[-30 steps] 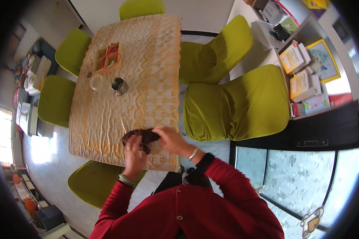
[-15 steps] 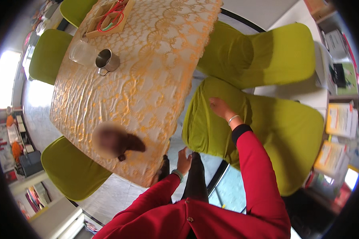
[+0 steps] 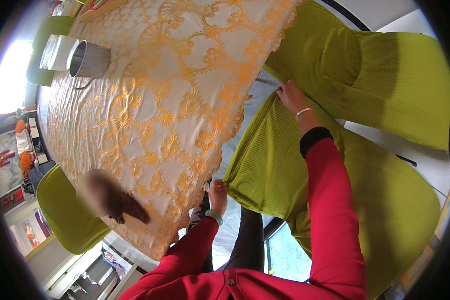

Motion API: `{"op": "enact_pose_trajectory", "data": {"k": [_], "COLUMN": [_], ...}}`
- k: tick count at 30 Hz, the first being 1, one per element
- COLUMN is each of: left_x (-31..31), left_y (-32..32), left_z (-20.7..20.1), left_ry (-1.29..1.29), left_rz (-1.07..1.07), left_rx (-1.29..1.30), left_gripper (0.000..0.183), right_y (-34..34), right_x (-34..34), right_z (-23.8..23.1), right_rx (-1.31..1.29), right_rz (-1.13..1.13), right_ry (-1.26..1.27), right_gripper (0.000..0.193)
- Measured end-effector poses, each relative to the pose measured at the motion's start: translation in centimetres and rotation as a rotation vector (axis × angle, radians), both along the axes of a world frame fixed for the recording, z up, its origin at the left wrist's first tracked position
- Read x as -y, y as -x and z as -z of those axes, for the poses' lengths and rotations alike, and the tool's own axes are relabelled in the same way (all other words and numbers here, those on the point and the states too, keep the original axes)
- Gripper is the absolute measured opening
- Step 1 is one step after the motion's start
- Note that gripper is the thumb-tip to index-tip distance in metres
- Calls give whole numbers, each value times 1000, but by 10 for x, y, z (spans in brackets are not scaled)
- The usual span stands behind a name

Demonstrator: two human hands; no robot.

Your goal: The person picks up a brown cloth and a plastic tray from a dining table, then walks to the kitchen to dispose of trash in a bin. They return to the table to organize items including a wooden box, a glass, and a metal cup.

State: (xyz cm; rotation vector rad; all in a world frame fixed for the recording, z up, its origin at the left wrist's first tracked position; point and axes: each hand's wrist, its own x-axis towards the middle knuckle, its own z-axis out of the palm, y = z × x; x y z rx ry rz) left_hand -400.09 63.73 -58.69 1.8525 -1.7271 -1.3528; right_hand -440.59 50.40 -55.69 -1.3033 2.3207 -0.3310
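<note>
A yellow-green fabric chair cover (image 3: 265, 155) lies over the seat of the near chair, its front edge facing the table. At the far front corner my right hand (image 3: 291, 97), with a silver bangle at the wrist, pinches the cover's edge. My left hand (image 3: 218, 196), wearing a pale green bangle, closes on the near front corner beside the table edge. Between the two hands the fabric is drawn taut along the seat front, with folds running back from it. The chair under the cover is hidden.
A table with a gold-patterned lace tablecloth (image 3: 180, 95) stands at left. On it are a metal mug (image 3: 91, 59), a clear jar (image 3: 60, 51) and a blurred brown object (image 3: 105, 192). Another green-covered chair (image 3: 405, 75) stands beyond; one more chair (image 3: 67, 215) is at lower left.
My right hand has moved to the far front corner and taken hold of the cover. My left hand has come up and gripped the near corner. The view has shifted closer.
</note>
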Motion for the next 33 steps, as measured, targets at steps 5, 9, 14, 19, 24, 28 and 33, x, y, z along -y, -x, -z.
{"op": "enact_pose_trajectory", "data": {"k": [5, 9, 14, 19, 24, 28, 33], "left_x": [31, 33, 41, 45, 53, 68, 79], "left_y": [-1, 1, 15, 1, -1, 1, 95], "left_z": [21, 66, 93, 111, 98, 84, -11], "left_ry": [-619, -820, -831, -895, -950, -873, 184], "left_rz": [-467, -447, -308, -124, -11, 96, 103], "left_rx": [-548, -666, -566, -561, -705, -552, 104], "left_gripper": [18, 24, 26, 28, 33, 30, 36], "right_y": [20, 3, -11, 4, -1, -37, -80], "right_x": [21, 40, 47, 41, -27, -114, -181], "right_z": [0, 8, 18, 4, -22, -20, -26], "right_rx": [21, -298, -367, -166, 112, 449, 422], "right_rz": [-93, -83, -228, -327, -10, 434, 697], "right_ry": [-88, -192, -253, -184, 269, 519, 324], "right_gripper": [15, 13, 13, 21, 28, 19, 24]}}
